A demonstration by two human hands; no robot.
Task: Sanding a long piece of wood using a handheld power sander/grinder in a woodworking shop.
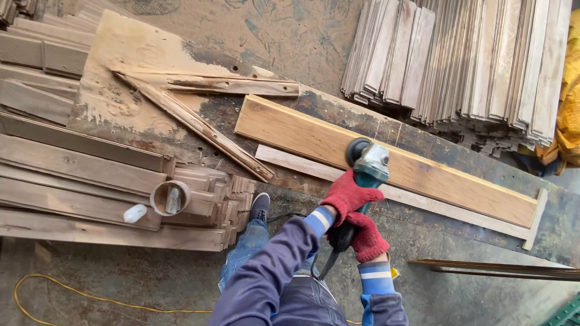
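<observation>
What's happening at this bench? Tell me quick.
A person in red work gloves holds a teal angle grinder with both hands: the left hand on its body, the right hand on the rear grip. The disc end rests on the near edge of a long pale plank lying on a dusty work board. A thinner strip lies alongside the plank. Stacks of slats sit behind, and more planks are piled to the left.
</observation>
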